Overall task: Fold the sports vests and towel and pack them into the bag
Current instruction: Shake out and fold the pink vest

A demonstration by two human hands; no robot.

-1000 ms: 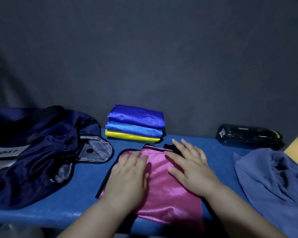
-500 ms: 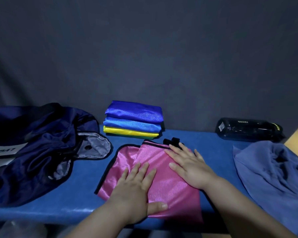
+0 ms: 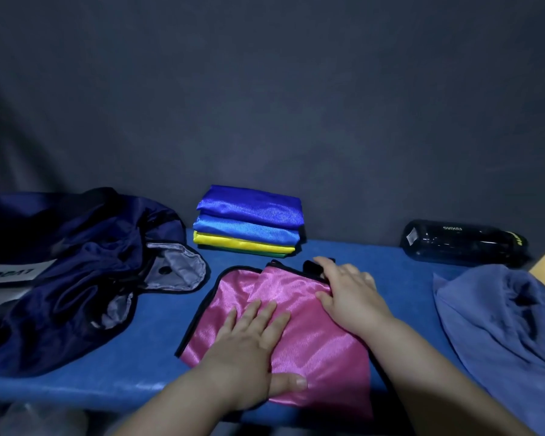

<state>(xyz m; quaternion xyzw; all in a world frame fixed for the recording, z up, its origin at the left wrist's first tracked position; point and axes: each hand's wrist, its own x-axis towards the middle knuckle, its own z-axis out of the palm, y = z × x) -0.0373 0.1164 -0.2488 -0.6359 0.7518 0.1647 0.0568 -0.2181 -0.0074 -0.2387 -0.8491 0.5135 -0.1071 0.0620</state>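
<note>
Where the action is: the pink vest point(image 3: 312, 328), part folded, flat on the blue table point(image 3: 107, 366), with black trim round its edges and one layer lapped over another down the middle.
Left hand point(image 3: 249, 350): palm down on the vest's near left part, fingers straight and spread, thumb out along the near edge. It's pressing, gripping nothing.
Right hand point(image 3: 350, 294): over the vest's far right corner, fingers laid across the black trim, thumb on the pink cloth. It looks loose and flat, with nothing clasped.
Strap point(image 3: 312, 265): black, poking out beside the right fingers at the vest's far edge.
Stack point(image 3: 249, 225): folded vests just beyond the pink vest, not touching it. Deep blue on top, then lighter blue, then yellow, with a sliver of green at the bottom.
Bag point(image 3: 76, 262): navy, slumped to the left of the vest, its mouth gaping toward it and grey lining showing. A strip of table lies between them.
Towel point(image 3: 501, 325): blue-grey, crumpled and unfolded, to the right of the vest and apart from it.
Bottle point(image 3: 463, 243): dark, lying on its side, farther back and to the right of the vest.
</note>
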